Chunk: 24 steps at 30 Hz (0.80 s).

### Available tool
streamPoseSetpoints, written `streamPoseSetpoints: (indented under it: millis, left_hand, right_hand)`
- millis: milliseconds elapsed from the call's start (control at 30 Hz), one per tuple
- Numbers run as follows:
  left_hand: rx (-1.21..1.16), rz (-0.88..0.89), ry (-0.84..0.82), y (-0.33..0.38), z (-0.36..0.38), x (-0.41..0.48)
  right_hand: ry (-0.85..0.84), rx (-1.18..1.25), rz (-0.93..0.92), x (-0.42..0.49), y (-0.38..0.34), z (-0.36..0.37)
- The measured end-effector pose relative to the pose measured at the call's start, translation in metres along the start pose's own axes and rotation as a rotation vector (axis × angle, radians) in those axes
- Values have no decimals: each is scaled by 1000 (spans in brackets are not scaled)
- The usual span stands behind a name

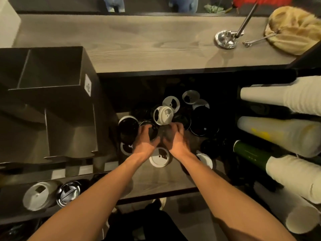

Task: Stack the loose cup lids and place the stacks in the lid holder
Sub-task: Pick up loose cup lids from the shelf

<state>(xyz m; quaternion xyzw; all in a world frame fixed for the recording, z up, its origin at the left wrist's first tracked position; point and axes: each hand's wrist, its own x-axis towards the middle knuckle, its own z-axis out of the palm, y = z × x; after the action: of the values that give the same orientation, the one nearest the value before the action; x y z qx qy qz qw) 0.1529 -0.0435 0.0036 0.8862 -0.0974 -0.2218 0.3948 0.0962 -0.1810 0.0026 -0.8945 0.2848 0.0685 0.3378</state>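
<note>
scattered loose on the tabletop (156, 178): white lids (159, 157), some flat, one tilted, with black lids (204, 126) among them; just left, a dark upright lid holder (69, 119).

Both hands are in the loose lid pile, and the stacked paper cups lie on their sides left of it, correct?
Not quite. The head view shows the stacked paper cups lying right of the loose lid pile; the lid holder is on the left. The left hand and right hand are indeed in the pile.
</note>
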Motion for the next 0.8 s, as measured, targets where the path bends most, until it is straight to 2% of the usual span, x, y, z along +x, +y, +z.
streamPoseSetpoints:
  millis: [67, 133, 233, 333, 467, 600, 800]
  left_hand:
    - [0, -19, 31, 9, 7, 18]
    - [-22, -15, 55, 13, 13, 33]
    - [-53, 6, 92, 15, 18, 51]
    - [-45, 4, 107, 18, 23, 69]
    - [-86, -42, 96, 19, 31, 82]
    - [-69, -87, 88, 12, 37, 81]
    - [-109, -81, 72, 11, 29, 71]
  right_hand:
    - [-1, -30, 0, 25, -3, -4]
    - [-27, -185, -45, 45, -9, -8]
    - [-129, -309, -47, 70, -15, -14]
    - [-236, -324, -41, 88, -15, -15]
    - [-225, -311, -119, 97, -3, 0]
    - [-145, -353, -235, 98, 10, 7]
    - [-140, -407, -337, 100, 13, 8]
